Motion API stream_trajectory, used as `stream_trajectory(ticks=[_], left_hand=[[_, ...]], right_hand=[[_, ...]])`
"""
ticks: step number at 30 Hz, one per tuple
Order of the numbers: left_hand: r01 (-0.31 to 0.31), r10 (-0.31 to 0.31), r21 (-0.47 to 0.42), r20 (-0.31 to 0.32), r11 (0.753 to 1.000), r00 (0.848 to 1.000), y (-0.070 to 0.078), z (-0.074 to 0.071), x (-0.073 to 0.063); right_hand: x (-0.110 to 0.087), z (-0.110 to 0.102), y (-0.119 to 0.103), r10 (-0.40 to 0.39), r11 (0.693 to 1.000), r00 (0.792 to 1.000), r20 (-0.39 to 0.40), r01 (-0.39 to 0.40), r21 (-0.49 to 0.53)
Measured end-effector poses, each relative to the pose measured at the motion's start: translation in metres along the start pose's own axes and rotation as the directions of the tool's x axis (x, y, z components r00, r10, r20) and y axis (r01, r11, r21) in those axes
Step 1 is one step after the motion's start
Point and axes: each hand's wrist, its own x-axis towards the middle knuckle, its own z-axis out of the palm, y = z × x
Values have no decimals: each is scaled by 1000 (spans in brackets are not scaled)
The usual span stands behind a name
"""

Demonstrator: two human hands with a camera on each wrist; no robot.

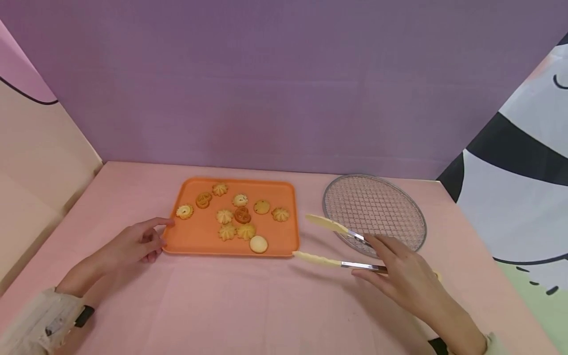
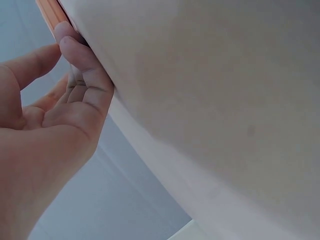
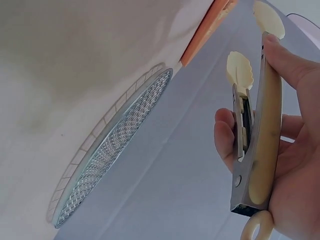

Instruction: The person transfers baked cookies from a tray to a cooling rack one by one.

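My right hand (image 1: 410, 276) grips a pair of tongs (image 1: 361, 266) with cream tips and a metal hinge. The tips are spread apart and hold nothing, one near the front right corner of an orange tray (image 1: 199, 245). In the right wrist view, my thumb lies along one arm of the tongs (image 3: 267, 135), with fingers on the other. Several small cookies lie on the tray, including a round plain one (image 1: 259, 244), a pretzel-shaped one (image 1: 203, 200) and ridged ones (image 1: 280, 214). My left hand (image 1: 133, 244) is at the tray's left edge, index fingertip touching the rim, other fingers loosely bent.
A round wire mesh rack (image 1: 377, 207) lies right of the tray, partly behind the tongs and right hand. Pink cloth (image 1: 248, 305) covers the table. A purple backdrop (image 1: 284, 88) rises along the back, with printed panels (image 1: 528, 162) at the sides.
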Motion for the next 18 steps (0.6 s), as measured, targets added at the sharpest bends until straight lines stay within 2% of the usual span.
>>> stream_trajectory(ticks=[8, 18], left_hand=[[-21, 21, -23, 5, 1000, 1000, -1, 1, 0], [-38, 38, -14, -3, 999, 999, -3, 1, 0]], right_hand=[[9, 3, 0, -36, 999, 999, -30, 36, 0], [19, 10, 1, -11, 1000, 1000, -21, 11, -3]])
